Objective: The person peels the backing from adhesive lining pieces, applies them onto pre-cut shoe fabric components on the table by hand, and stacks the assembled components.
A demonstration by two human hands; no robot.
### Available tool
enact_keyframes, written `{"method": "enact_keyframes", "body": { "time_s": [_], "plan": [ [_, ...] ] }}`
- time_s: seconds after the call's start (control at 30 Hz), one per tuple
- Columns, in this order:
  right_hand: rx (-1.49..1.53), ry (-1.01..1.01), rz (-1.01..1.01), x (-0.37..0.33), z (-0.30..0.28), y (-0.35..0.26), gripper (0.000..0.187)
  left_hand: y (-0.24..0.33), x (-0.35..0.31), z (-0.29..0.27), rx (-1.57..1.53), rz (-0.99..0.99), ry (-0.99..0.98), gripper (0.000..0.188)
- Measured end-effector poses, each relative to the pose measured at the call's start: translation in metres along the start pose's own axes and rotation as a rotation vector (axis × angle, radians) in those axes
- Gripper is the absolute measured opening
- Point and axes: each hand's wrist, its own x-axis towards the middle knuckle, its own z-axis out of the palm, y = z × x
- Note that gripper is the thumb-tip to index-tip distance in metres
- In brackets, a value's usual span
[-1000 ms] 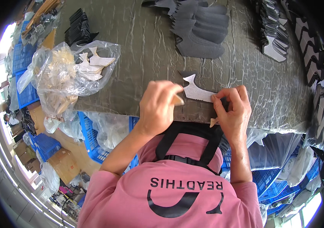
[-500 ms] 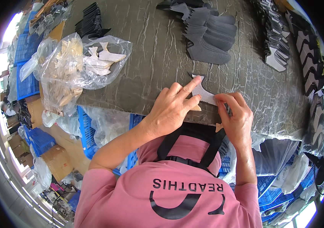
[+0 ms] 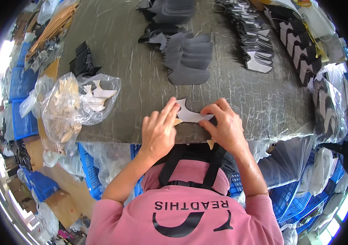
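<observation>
A light grey, curved cut-out piece (image 3: pixel 191 116) with a dark edge lies near the table's front edge. Over its left end, my left hand (image 3: pixel 158 132) rests with fingers stretched out, fingertips on its upper tip. Beside those fingers a small tan point (image 3: pixel 177 121) sticks out; what it belongs to is hidden. My right hand (image 3: pixel 227 126) pinches the piece's right end between thumb and forefinger. Below that hand, a small tan scrap (image 3: pixel 210 143) shows, and I cannot tell whether the curled fingers hold it.
Dark grey cut pieces (image 3: pixel 190 61) are stacked ahead on the table (image 3: pixel 133 81). Farther right stand overlapping rows of pale-faced pieces (image 3: pixel 259 61). At left, a clear plastic bag (image 3: pixel 114 83) holds tan and white pieces, with a black stack (image 3: pixel 83 61) behind it. Blue crates (image 3: pixel 90 169) sit below the table edge.
The whole view has shifted, so the table's things appear farther left. My left fingers now lie closer together on the piece's left tip. My right hand still pinches its right end.
</observation>
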Motion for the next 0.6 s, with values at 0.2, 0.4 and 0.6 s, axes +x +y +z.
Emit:
{"method": "enact_keyframes", "body": {
  "time_s": [0.2,0.4,0.6],
  "plan": [
    [0.24,-0.038,0.036,0.0,-0.016,0.019,0.015,-0.021,0.0,-0.01,-0.399,-0.115,0.203,0.042],
    [-0.077,0.319,0.078,0.043,-0.125,0.09,0.013,-0.013,-0.004,-0.03,-1.466,-0.48,0.021,0.063],
    [-0.253,0.493,0.033,0.064,-0.116,0.088,0.019,0.006,0.011,-0.02,-1.709,-0.4,-0.258,0.057]
  ]
}}
